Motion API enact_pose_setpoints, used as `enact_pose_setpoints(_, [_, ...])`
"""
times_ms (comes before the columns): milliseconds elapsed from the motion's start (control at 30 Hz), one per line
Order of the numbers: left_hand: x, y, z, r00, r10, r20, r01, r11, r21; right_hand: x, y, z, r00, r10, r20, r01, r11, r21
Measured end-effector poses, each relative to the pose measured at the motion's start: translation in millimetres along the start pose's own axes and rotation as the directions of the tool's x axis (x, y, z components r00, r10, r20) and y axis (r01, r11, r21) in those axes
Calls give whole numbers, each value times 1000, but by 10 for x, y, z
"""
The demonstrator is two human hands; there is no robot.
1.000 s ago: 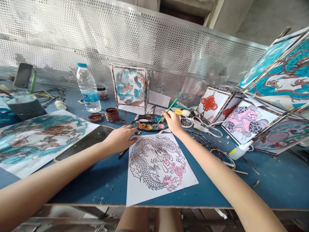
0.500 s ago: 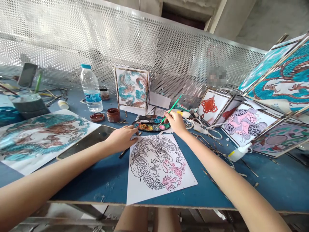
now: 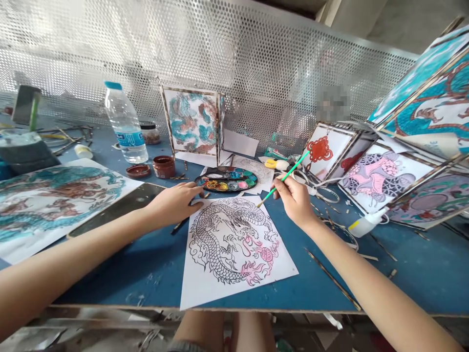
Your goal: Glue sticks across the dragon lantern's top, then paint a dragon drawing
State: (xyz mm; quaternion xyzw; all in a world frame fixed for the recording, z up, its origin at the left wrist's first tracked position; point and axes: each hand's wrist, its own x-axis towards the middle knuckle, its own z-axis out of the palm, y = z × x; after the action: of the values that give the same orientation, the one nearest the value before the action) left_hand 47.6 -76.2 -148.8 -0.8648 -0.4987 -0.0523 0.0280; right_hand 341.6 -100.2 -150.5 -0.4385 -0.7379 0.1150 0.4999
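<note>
My right hand (image 3: 295,200) pinches a green paintbrush (image 3: 287,177), its tip low at the upper right edge of a dragon line drawing (image 3: 223,244). Pink colours the flames and part of the dragon's head at the lower right of the sheet. My left hand (image 3: 179,203) lies at the sheet's upper left corner, fingers stretched out and thumb apart, holding nothing. Its fingertips come close to the dark paint palette (image 3: 252,182), which carries several colours; whether they touch it I cannot tell. A dark phone-like slab (image 3: 117,208) lies beside my left forearm.
An open brown paint jar (image 3: 163,167) and a water bottle (image 3: 126,124) stand at the back left. A painted dragon sheet (image 3: 62,195) lies at the left. Framed painted panels (image 3: 388,176), a glue bottle (image 3: 368,221) and thin sticks (image 3: 333,278) occupy the right.
My right hand has moved the paintbrush from the palette towards me and to the right, over the drawing's upper edge. My left hand stays by the sheet's corner.
</note>
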Motion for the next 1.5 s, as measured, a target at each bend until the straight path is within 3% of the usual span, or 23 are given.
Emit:
enact_pose_setpoints(267, [22, -16, 15, 1000, 6, 9, -6, 1000, 12, -33, -5, 79, 997, -6, 83, 6, 1000, 12])
enact_pose_setpoints(467, [23, -13, 21, 1000, 6, 2, -6, 1000, -3, -54, -25, 75, 990, -60, 127, 72, 993, -94])
enact_pose_setpoints(600, [23, -10, 13, 1000, 12, 6, -12, 1000, -1, -53, -49, 48, 991, -70, 117, 87, 986, -145])
enact_pose_setpoints(733, [23, -5, 6, 1000, 11, 11, -11, 1000, 6, -57, -65, 47, 995, -73, 73, 78, 995, -70])
enact_pose_setpoints(900, [25, -17, 21, 1000, 20, -6, -20, 1000, -2, -73, -64, 95, 988, -71, 134, 76, 997, -32])
enact_pose_setpoints(1133, [21, -17, 21, 1000, 22, -12, -22, 1000, 1, -65, -70, 87, 988, -91, 125, 110, 982, -153])
enact_pose_setpoints(1333, [17, -4, 1, 1000, 11, 3, -11, 1000, 0, -77, -67, 113, 989, -78, 129, 85, 995, -52])
enact_pose_setpoints(1500, [18, -14, 10, 1000, 16, 1, -16, 1000, 6, -69, -47, 120, 983, -122, 140, 142, 979, -149])
